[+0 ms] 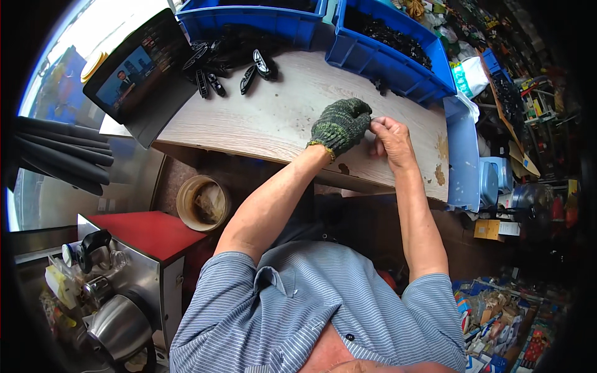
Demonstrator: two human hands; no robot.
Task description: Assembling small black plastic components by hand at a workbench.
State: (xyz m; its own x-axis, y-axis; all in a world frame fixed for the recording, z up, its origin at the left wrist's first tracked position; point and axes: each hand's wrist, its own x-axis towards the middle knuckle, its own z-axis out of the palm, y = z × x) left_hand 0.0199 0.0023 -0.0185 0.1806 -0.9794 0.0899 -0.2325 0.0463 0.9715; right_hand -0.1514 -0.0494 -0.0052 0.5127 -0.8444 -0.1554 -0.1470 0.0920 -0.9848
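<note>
My left hand (341,126), in a dark green knitted glove, is closed over the right half of the wooden table (280,109). Bare and pinched, my right hand (394,142) meets its fingertips. Whatever is between the fingers is too small or hidden to make out. Beyond them, toward the far left of the tabletop, lie several glossy black oval pieces (263,64) with pale markings, beside a heap of dark parts (239,43). Small black parts fill a blue crate (388,67) behind my hands.
A second blue crate (249,23) stands at the back. To the left, a tablet (134,74) leans upright. Below the table edge is a round bucket (180,202); a red-topped cabinet (143,233) and steel kettle (121,326) are lower left. A pale blue bin (463,161) borders the table's right side.
</note>
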